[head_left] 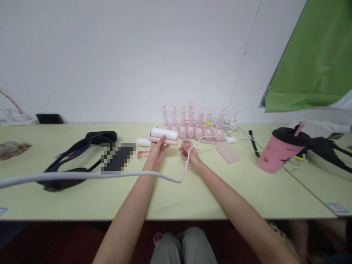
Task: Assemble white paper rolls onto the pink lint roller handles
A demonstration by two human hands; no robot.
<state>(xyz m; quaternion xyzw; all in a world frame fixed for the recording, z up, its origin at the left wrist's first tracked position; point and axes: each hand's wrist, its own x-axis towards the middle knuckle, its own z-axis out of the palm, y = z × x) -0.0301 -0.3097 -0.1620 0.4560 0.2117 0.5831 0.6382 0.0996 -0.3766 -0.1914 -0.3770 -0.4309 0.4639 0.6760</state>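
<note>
In my left hand (158,151) is a lint roller (165,134), its white roll lying in a pink shell, held up above the table. To the right of it, my right hand (190,154) is curled with the fingertips together; what they pinch is too small to make out. Under and left of my left hand lie a white roll (142,142) and a flat pink handle piece (143,154). Behind both hands, several pink lint rollers (191,126) stand with handles upright. A pink translucent cover (227,152) rests on the table to the right.
A white cable (110,175) crosses in front of my forearms. On the left are a black headset strap (79,176) and a dark phone (49,118). A pink cup (280,151) with a black lid stands right, near tangled cables (247,140) and a white power adapter (231,140).
</note>
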